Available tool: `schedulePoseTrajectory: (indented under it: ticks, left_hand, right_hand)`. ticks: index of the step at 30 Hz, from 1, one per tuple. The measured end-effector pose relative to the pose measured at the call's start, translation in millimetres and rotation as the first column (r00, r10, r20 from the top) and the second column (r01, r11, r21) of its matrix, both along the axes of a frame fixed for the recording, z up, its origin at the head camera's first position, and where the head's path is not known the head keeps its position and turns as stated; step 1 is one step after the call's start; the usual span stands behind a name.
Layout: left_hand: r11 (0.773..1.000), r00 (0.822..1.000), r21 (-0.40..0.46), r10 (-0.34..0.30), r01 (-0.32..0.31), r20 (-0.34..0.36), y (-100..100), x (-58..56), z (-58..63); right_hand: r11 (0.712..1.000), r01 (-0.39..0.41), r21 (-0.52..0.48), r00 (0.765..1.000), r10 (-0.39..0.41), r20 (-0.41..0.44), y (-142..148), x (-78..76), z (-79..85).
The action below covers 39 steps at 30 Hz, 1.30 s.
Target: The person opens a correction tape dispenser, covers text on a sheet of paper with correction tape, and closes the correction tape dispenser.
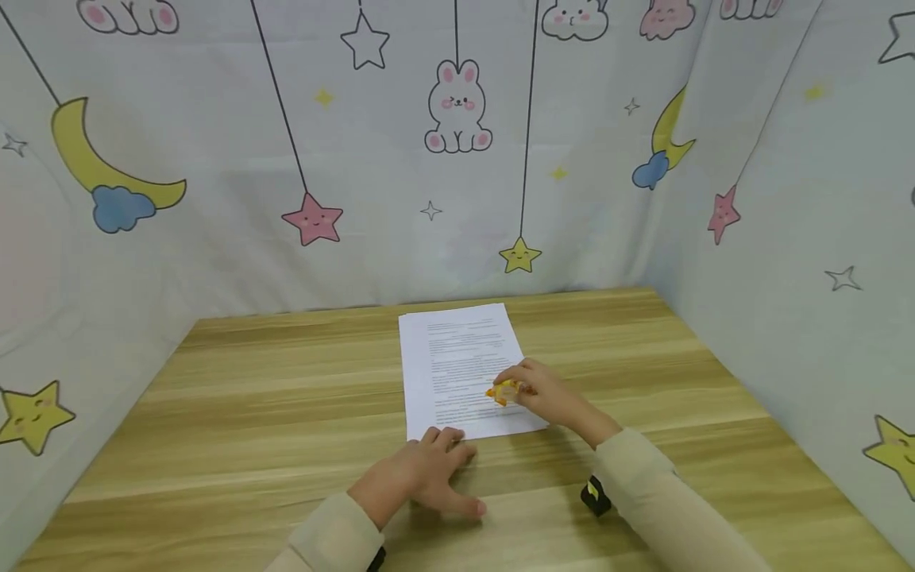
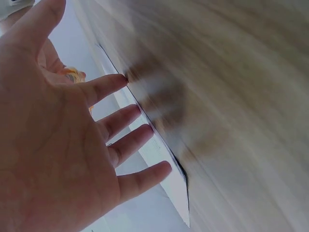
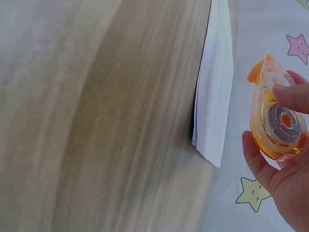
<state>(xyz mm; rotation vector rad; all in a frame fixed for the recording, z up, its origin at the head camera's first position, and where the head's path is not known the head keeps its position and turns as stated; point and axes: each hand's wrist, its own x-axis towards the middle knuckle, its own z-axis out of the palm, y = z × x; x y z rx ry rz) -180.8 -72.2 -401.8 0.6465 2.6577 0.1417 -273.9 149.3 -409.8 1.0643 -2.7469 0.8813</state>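
My right hand [image 1: 549,394] grips a correction tape dispenser [image 3: 271,129] with a clear body, a grey-and-orange reel inside and an orange tip. In the head view the dispenser overlaps the lower right part of a printed paper sheet [image 1: 457,349]. The sheet tops a thin stack, whose edges appear in the right wrist view. My left hand [image 1: 429,475] has its fingers spread, with the fingertips right at the stack's near edge. Its palm [image 2: 53,130] faces the left wrist camera and holds nothing.
A wood-grain table [image 1: 272,397] lies beneath the paper. Behind it hangs a white curtain [image 1: 400,262] printed with stars, moons and a rabbit, and more of this cloth runs along both sides. A small black object [image 1: 595,496] shows under the right sleeve [image 1: 665,492].
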Motion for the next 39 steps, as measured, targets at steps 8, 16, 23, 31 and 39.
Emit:
schedulePoseTrajectory:
  ticks: [8, 16, 23, 31, 39]
  left_hand:
    - [0.998, 1.0, 0.067, -0.011, 0.013, -0.027, -2.8, -5.1, 1.2]
    - [0.96, 0.991, 0.279, 0.069, -0.036, -0.111, -4.9, -15.3, -8.2]
    - [0.824, 0.962, 0.547, 0.248, -0.149, -0.111, -1.5, -26.3, -9.0]
    - [0.595, 0.926, 0.783, 0.37, -0.178, -0.071, 3.3, -35.4, -3.2]
    - [0.579, 0.923, 0.803, 0.37, -0.143, -0.102, 0.3, -40.7, -5.8]
  right_hand:
    - [0.996, 0.03, -0.084, 0.996, -0.022, 0.089, -0.5, 5.4, -9.8]
    - [0.932, 0.133, -0.337, 0.945, -0.017, 0.326, -11.9, 10.2, -17.3]
    - [0.876, 0.165, -0.452, 0.897, 0.057, 0.439, -23.5, 15.2, -12.9]
    - [0.835, 0.173, -0.522, 0.87, 0.119, 0.478, -36.0, 15.5, -1.0]
    - [0.84, 0.132, -0.527, 0.875, 0.15, 0.46, -40.7, 19.5, 6.5]
